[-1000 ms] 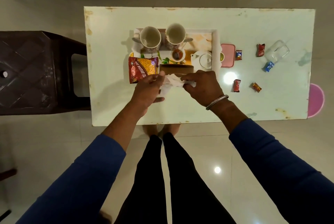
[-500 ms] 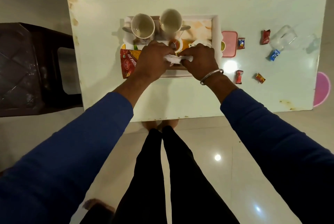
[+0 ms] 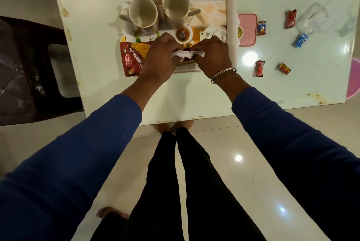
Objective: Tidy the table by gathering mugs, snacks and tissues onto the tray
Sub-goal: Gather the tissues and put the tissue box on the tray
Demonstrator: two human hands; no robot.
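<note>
Currently a crumpled tissue (image 3: 187, 53) is pinched between left hand (image 3: 159, 55) and right hand (image 3: 211, 55) over the tray (image 3: 230, 16); release there is needed next, then the candies (image 3: 260, 68) gathered.

From my feed, my left hand (image 3: 157, 56) covers the right part of the snack packet (image 3: 131, 58) on the tray (image 3: 230, 16), so I can't read its full label. My right hand (image 3: 211, 56) hides the tray's near right corner. Right of the tray, the pink disc (image 3: 355, 79) is cut by the edge.
</note>
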